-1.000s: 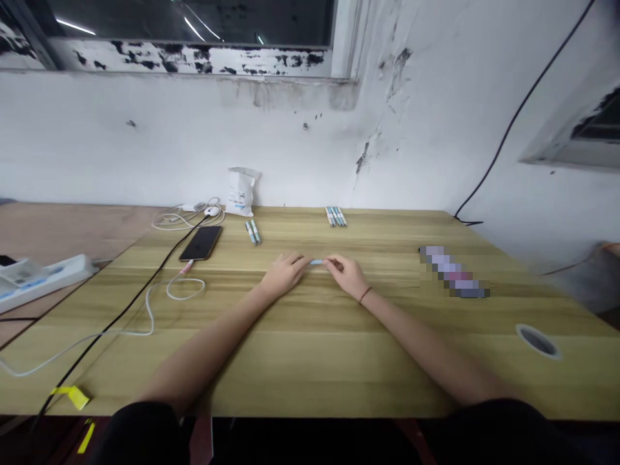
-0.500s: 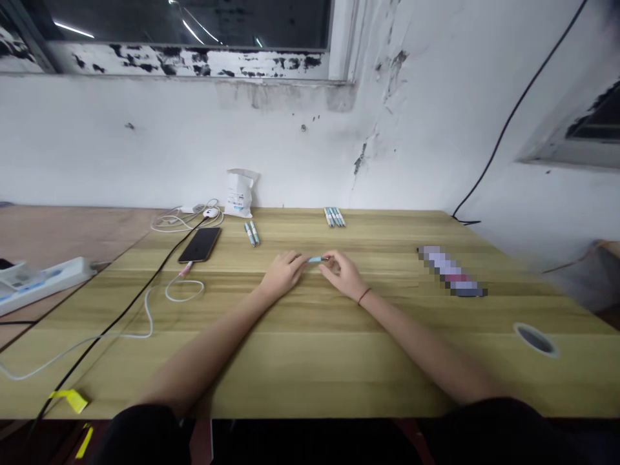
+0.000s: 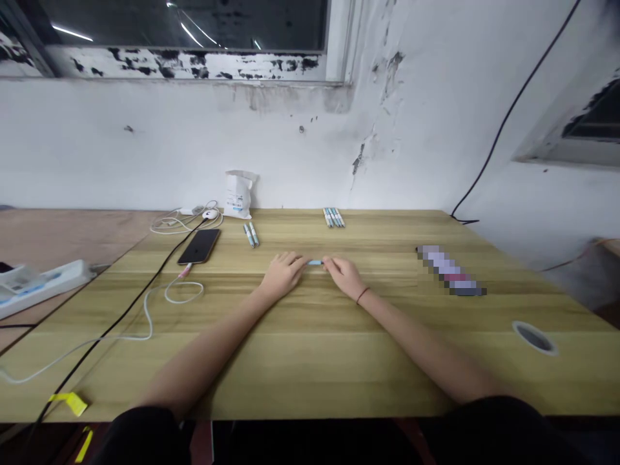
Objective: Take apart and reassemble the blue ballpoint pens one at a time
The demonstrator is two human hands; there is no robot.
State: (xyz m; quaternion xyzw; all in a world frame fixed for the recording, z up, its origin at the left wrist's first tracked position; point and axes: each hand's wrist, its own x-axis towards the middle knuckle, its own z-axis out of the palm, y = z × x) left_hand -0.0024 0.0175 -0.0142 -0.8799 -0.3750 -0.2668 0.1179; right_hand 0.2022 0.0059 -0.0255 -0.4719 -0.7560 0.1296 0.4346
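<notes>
i see a white wall (image 3: 169,145) with paint coming off and a jagged crack (image 3: 358,159). a big dark window (image 3: 188,26) sits up high, with thin bright lines of light (image 3: 72,32) in its glass. black spots (image 3: 167,73) dot the white strip under it. the wooden table (image 3: 300,368) has a round hole (image 3: 535,338) on the right.
</notes>
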